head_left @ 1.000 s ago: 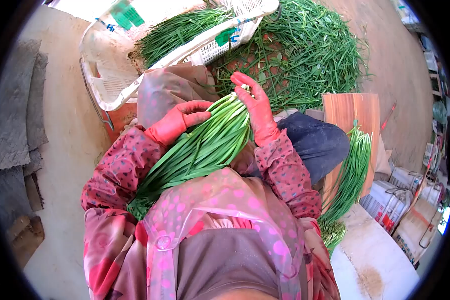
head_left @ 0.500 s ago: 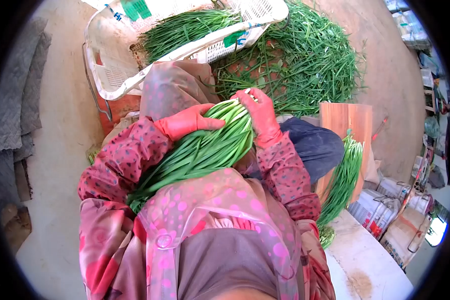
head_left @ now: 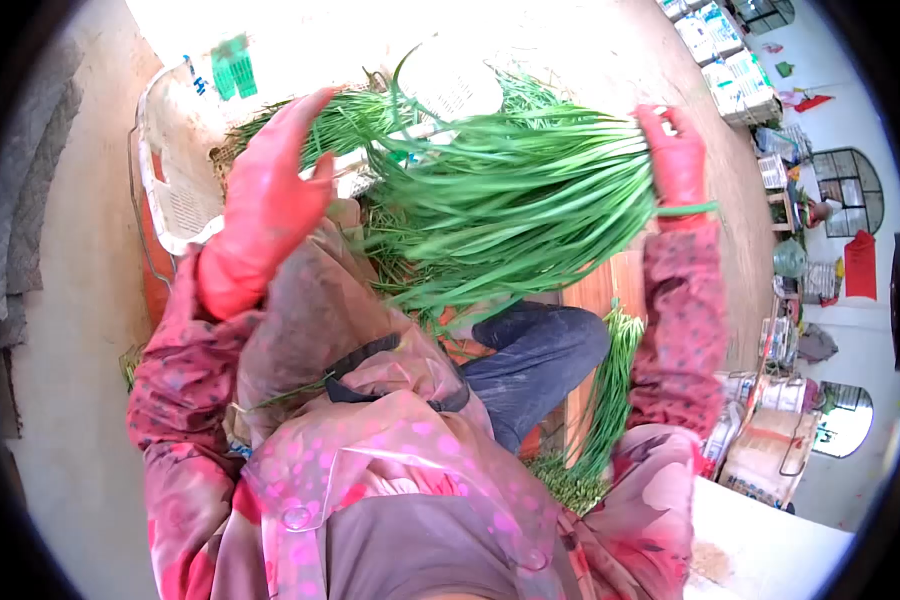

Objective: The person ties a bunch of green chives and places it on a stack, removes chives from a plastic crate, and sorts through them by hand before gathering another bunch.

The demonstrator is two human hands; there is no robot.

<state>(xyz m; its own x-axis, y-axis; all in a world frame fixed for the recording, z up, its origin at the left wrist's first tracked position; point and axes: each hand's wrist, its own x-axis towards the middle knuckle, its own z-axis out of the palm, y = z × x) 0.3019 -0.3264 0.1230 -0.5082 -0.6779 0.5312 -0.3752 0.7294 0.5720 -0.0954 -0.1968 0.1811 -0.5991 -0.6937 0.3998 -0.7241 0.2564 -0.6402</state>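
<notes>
My right hand (head_left: 676, 165), in a red rubber glove, grips a large bunch of garlic chives (head_left: 540, 205) by its pale stem ends. The long green leaves fan out leftward across the view, raised above my lap and slightly blurred. To their left, my gloved left hand (head_left: 270, 195) is lifted with thumb and fingers apart, holding nothing. Behind that hand stands a white plastic basket (head_left: 177, 195) with more garlic chives (head_left: 350, 118) lying inside. Part of the basket is hidden by the raised bunch.
Another bundle of chives (head_left: 612, 380) lies along a wooden board (head_left: 600, 290) at my right knee. Loose greens (head_left: 390, 235) on the floor are partly covered by the held bunch. Packed cartons (head_left: 770, 440) stand at the right, and grey cloth (head_left: 35, 190) hangs at the left.
The bunch has been lifted from my lap, up and to the right, in my right hand. My left hand has let go and moved up and left. The view has shifted too.
</notes>
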